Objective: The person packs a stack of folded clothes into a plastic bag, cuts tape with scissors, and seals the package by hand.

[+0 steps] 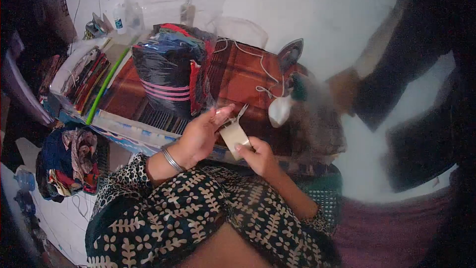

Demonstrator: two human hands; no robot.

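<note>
The flat piece is pale cream, the bangles silver. Pink stripes cross a black garment; orange-brown checks pattern the cloth. The rod is bright green, the dark dress printed with cream leaves and flowers.

dim light; dark, curved edges; right side hazy.

Heaped clothes lower left, bottle upper left

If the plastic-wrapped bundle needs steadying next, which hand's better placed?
Left, probably. The left hand is nearer the plastic-wrapped bundle; the right hand sits farther off, gripping the flat cream item. Can't tell whether the left fingers hold anything.
</note>
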